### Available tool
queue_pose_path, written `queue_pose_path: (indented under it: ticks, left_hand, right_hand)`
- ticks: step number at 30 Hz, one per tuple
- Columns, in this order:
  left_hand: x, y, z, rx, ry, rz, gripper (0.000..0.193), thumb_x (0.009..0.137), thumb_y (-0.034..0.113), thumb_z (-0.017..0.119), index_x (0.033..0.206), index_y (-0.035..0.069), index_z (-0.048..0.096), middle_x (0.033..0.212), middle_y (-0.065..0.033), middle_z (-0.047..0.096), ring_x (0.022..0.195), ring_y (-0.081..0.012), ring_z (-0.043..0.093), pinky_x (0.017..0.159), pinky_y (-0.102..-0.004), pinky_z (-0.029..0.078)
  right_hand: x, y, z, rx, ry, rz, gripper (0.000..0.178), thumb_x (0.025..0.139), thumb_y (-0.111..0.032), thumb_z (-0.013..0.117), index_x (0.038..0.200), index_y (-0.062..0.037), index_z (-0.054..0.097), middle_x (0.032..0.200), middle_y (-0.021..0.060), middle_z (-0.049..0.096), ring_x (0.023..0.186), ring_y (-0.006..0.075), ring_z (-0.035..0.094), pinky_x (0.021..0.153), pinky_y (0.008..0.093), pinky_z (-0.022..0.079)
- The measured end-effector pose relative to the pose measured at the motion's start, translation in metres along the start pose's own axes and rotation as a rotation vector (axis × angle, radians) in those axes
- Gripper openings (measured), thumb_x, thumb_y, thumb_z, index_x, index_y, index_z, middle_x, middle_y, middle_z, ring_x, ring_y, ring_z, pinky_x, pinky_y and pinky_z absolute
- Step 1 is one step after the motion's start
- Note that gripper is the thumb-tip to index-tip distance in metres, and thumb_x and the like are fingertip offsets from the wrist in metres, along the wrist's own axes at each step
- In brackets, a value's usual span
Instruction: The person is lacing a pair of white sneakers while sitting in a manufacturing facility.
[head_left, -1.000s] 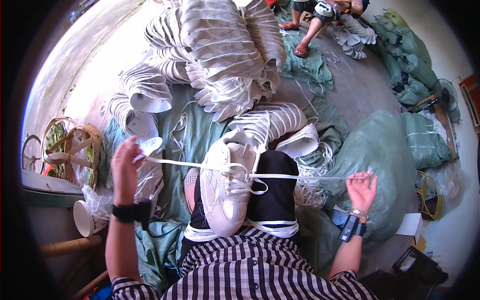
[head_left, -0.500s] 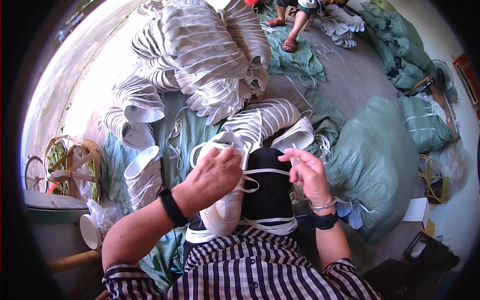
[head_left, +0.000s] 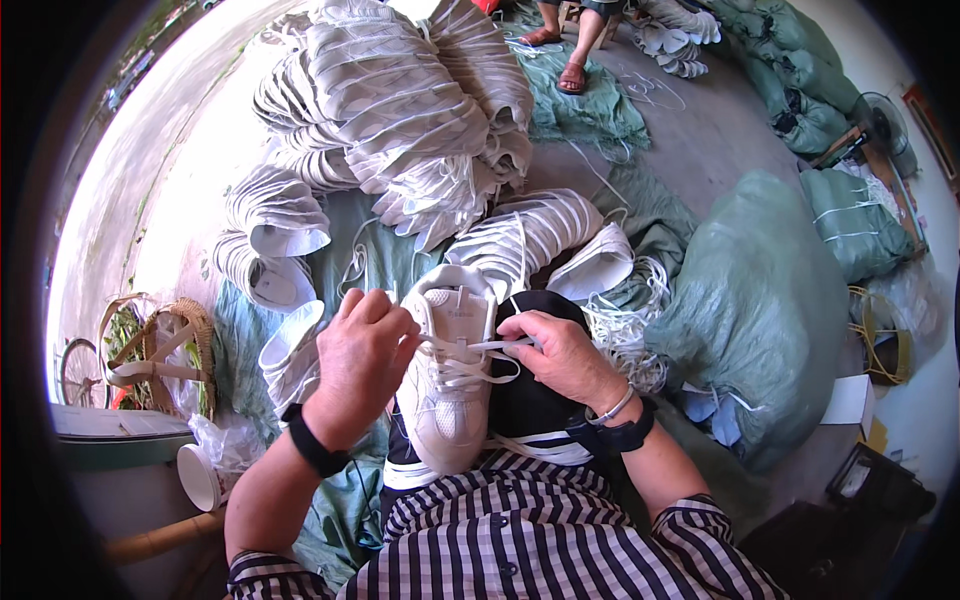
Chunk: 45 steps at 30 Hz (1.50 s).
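A white shoe upper [head_left: 443, 425] rests on my lap, toe toward me, with its opening and tongue [head_left: 455, 315] facing away. A white shoelace [head_left: 468, 347] runs across it through the eyelets, and one loop hangs over its right side. At the upper's left, my left hand [head_left: 362, 355] pinches the lace with closed fingers. From the right, my right hand [head_left: 568, 358] grips the lace between thumb and fingers. The stretch between the two hands looks fairly taut. More white laces [head_left: 545, 448] lie across my dark trousers.
Big stacks of white uppers [head_left: 390, 100] stand ahead, with smaller nested rows [head_left: 545, 235] nearer. A heap of laces [head_left: 630, 325] lies right of my knee, beside a bulging green sack [head_left: 750, 300]. Baskets [head_left: 165, 350] stand left. Another person's sandalled feet [head_left: 571, 78] are at the far side.
My left hand has moved left off the tongue, uncovering it. My right hand has come down and left to the upper and now grips the lace, drawn between both hands.
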<state>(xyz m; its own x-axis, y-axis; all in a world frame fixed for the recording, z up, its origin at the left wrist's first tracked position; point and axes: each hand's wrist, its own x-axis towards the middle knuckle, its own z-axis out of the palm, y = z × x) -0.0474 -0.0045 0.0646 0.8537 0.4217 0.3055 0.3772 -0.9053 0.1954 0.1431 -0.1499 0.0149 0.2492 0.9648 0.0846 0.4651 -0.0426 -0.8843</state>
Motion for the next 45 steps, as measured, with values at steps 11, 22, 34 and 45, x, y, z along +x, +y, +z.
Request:
queue_pose_path:
  ticks: [11, 22, 34, 45]
  left_hand:
    - [-0.005, -0.004, 0.067, -0.497, 0.198, -0.266, 0.019, 0.07, 0.001, 0.064, 0.082, 0.008, 0.052, 0.08, -0.0076, 0.052, 0.067, -0.0266, 0.055, 0.055, -0.0334, 0.046]
    - [-0.061, 0.01, 0.065, -0.688, 0.174, -0.429, 0.022, 0.079, 0.004, 0.065, 0.098, 0.002, 0.053, 0.085, -0.0067, 0.047, 0.067, -0.014, 0.047, 0.062, -0.0265, 0.042]
    - [-0.051, 0.002, 0.049, -1.172, 0.055, -0.579, 0.008, 0.094, 0.011, 0.053, 0.093, 0.004, 0.048, 0.071, 0.0011, 0.054, 0.053, -0.0019, 0.041, 0.048, -0.0166, 0.034]
    - [-0.024, -0.027, 0.043, -1.768, 0.139, -0.827, 0.015, 0.094, 0.013, 0.053, 0.106, 0.005, 0.056, 0.07, 0.001, 0.052, 0.051, -0.0042, 0.04, 0.049, -0.0193, 0.036]
  right_hand:
    - [-0.001, 0.022, -0.018, 0.524, 0.034, 0.309, 0.009, 0.081, -0.014, 0.069, 0.085, -0.0072, 0.063, 0.065, -0.0056, 0.055, 0.052, 0.0005, 0.045, 0.045, 0.0161, 0.035]
    - [-0.031, 0.024, -0.043, 0.363, 0.6, 0.217, 0.014, 0.09, -0.01, 0.056, 0.101, -0.0011, 0.06, 0.085, 0.0077, 0.068, 0.05, 0.0024, 0.052, 0.043, 0.0152, 0.038]
    - [-0.027, -0.011, 0.035, -0.535, 0.151, -0.161, 0.007, 0.077, -0.005, 0.058, 0.083, -0.0044, 0.055, 0.073, 0.0086, 0.054, 0.068, 0.0283, 0.061, 0.065, 0.0331, 0.052]
    - [-0.022, -0.001, 0.011, 0.738, -0.107, 0.307, 0.014, 0.082, -0.007, 0.066, 0.091, 0.0029, 0.062, 0.077, -0.0009, 0.058, 0.066, 0.0027, 0.048, 0.062, 0.0167, 0.039]
